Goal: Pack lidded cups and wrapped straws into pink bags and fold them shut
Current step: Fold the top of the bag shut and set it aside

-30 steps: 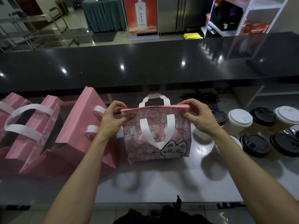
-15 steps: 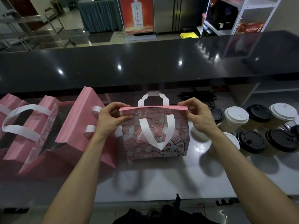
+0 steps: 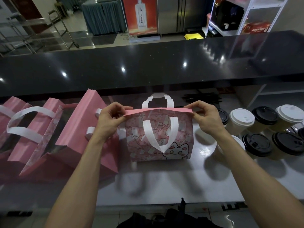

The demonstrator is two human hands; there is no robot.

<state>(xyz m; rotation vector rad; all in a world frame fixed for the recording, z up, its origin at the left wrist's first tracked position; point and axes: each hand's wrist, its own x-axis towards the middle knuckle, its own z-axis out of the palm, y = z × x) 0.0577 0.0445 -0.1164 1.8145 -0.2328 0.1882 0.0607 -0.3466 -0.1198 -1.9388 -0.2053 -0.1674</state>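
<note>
A pink patterned bag point(image 3: 181, 134) with a cartoon cat and white handles stands upright in the middle of the steel worktop. Its top edge is folded over flat. My left hand point(image 3: 109, 118) pinches the fold's left corner and my right hand point(image 3: 205, 116) pinches its right corner. One white handle hangs down the front and the other sticks up behind the fold. The bag's contents are hidden. Lidded paper cups stand to the right, a white-lidded one point(image 3: 241, 118) nearest and a black-lidded one point(image 3: 257, 144) in front of it.
Several more pink bags point(image 3: 77, 129) lean in a row on the left, touching my left forearm. A raised black counter point(image 3: 148, 68) runs along the far side. Dark wrapped straws point(image 3: 202, 97) lie behind the bag. The worktop's front edge point(image 3: 164, 204) is close to me.
The bag's top fold has been pressed flatter and my hands have shifted slightly outward along it. The bag stays in place.
</note>
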